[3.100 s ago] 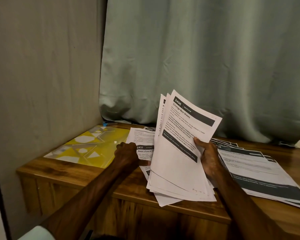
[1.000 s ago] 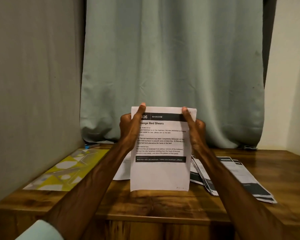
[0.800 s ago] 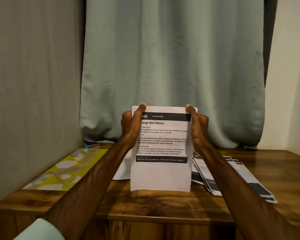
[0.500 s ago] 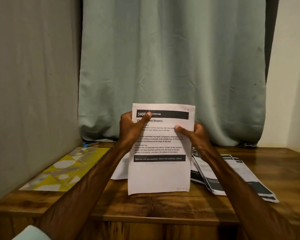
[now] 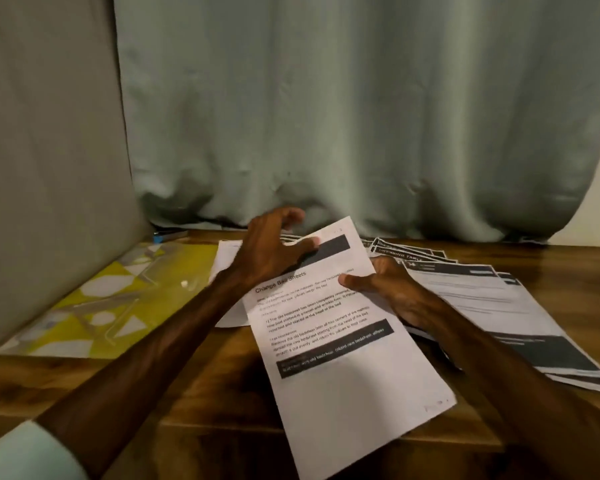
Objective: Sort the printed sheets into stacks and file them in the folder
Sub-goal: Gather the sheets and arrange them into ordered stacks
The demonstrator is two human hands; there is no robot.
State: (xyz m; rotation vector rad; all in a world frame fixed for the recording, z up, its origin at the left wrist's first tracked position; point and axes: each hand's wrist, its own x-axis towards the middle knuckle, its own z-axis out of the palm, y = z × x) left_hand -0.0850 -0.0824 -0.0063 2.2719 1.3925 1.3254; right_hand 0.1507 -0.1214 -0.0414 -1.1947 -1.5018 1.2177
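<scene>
My right hand (image 5: 392, 289) grips the "Change Bed Sheets" stack (image 5: 343, 358) at its right edge, thumb on top and fingers underneath. The stack lies tilted low over the wooden table (image 5: 205, 368), its lower corner past the front edge. My left hand (image 5: 271, 247) is over the stack's top edge with its thumb on the dark header band and its fingers loosely curled in the air, holding nothing. The yellow patterned folder (image 5: 111, 306) lies flat at the left. A fanned pile of printed sheets (image 5: 499, 306) lies at the right, and another sheet (image 5: 227, 258) sits behind my left wrist.
A grey-green curtain (image 5: 361, 133) hangs along the back of the table and a grey wall (image 5: 49, 168) closes the left side. A small blue object (image 5: 167, 234) lies at the back left corner, beyond the folder.
The stack was upright on the table between both hands; now it is lowered and tilted flat. My left hand has let go and lifted over the top edge. The view has tipped downward.
</scene>
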